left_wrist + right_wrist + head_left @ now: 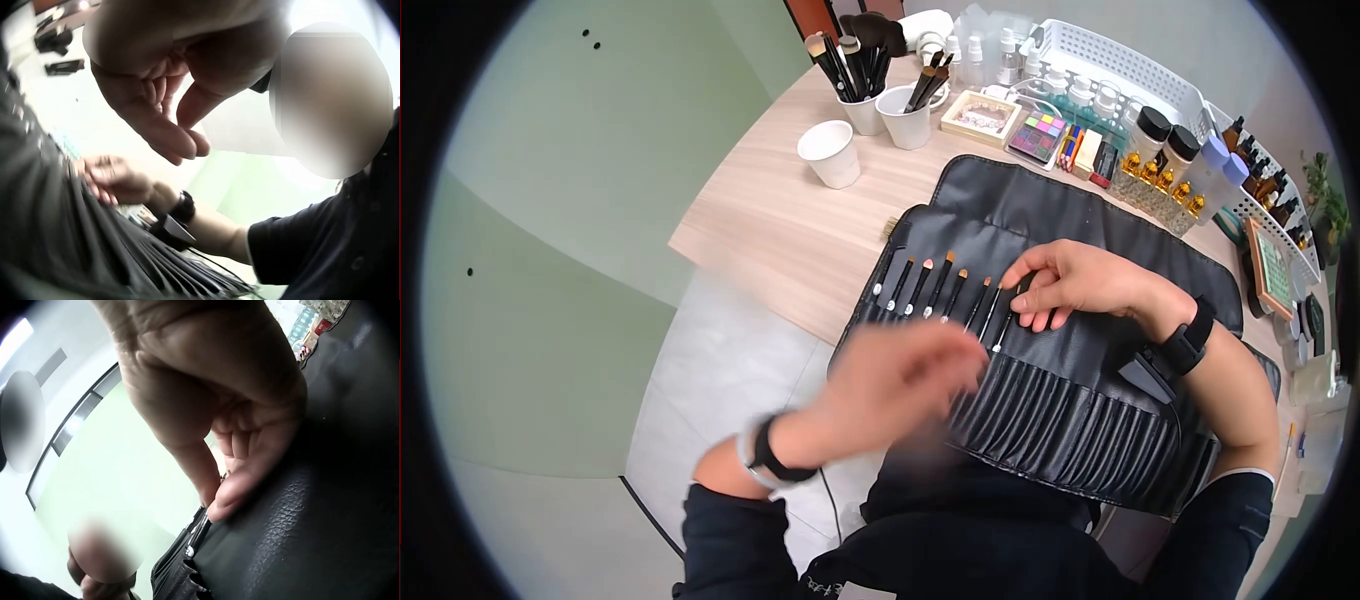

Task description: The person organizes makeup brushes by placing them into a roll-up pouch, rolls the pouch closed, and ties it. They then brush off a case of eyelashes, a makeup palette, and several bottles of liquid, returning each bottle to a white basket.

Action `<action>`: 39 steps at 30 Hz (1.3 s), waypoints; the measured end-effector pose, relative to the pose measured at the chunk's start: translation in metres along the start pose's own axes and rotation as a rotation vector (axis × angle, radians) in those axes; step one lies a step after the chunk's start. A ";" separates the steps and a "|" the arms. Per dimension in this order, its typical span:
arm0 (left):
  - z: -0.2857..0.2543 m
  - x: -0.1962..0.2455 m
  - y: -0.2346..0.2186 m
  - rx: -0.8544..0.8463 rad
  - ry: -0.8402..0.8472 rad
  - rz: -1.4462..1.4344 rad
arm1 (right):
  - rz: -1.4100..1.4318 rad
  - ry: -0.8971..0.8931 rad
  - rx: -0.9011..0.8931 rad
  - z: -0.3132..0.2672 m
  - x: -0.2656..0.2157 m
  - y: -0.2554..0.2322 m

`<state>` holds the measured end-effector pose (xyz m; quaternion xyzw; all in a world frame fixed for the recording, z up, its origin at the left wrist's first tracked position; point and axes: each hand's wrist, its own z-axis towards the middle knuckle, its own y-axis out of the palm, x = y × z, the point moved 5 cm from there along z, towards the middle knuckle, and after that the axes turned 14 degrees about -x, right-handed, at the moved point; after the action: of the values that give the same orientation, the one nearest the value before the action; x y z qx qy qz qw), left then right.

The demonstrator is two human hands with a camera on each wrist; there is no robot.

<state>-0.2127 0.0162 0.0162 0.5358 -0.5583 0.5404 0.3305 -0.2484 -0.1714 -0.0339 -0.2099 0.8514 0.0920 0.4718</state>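
The right wrist camera is revealing what the head view is half hiding: the right hand (1068,283) is pinching a slim black makeup brush (197,535) between thumb and finger, its shiny end pointing down beside the pockets. The left hand (900,375) is blurring from the head camera, yet its wrist view is showing loosely bent fingers, holding nothing. Beyond that hand, bare wood-grain tabletop (765,245) is stretching to a curving edge. Left of the right hand, small tan-tipped brushes (940,285) are lying in a row; beneath it, the black brush roll (990,205) is showing pebbled, leather-like grain, with ribbed pockets (1040,400) running nearer the body.
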 end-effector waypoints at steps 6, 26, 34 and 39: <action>0.061 0.035 -0.119 0.548 0.228 0.630 | 0.076 -0.003 0.061 -0.011 0.010 -0.014; 0.189 0.014 -0.171 0.577 0.133 0.820 | 0.089 -0.119 -0.017 -0.004 0.020 -0.013; 0.189 0.006 -0.174 0.700 0.221 0.858 | 0.009 -0.138 -0.052 -0.005 0.020 -0.012; 0.192 0.003 -0.181 0.660 0.212 0.762 | -0.009 -0.134 -0.056 -0.005 0.021 -0.011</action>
<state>-0.0007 -0.1395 0.0266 0.3123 -0.4768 0.8214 -0.0218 -0.2569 -0.1890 -0.0486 -0.2201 0.8139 0.1277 0.5223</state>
